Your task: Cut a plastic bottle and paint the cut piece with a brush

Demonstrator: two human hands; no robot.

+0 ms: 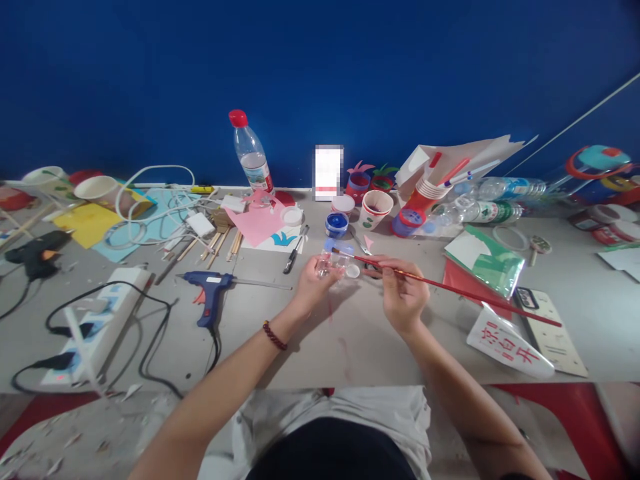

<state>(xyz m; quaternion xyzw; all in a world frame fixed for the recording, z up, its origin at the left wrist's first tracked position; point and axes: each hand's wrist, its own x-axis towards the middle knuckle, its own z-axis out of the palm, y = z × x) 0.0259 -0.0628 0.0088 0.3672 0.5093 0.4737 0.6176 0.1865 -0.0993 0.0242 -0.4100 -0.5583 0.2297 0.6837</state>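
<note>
My left hand [313, 283] is closed around a small clear plastic piece [327, 265] that looks like a bottle top, with a white cap [353, 271] facing right. My right hand [407, 293] grips a long, thin paintbrush [460, 289] with a red handle. The brush's dark tip reaches left, just above the clear piece; whether they touch I cannot tell. Behind my hands stands an uncovered jar of blue paint [337, 225]. A white paper cup [376, 211] is to its right. Scissors [359, 241], partly hidden by my right hand, lie between jar and hand.
On the left are a blue glue gun [214, 293], a white power strip [103, 323] and tangled cords. A red-capped bottle [253, 160] stands behind pink paper [257, 223]. Stacked cups [427, 190], plastic bottles [493, 212] and a green packet [493, 257] occupy the right.
</note>
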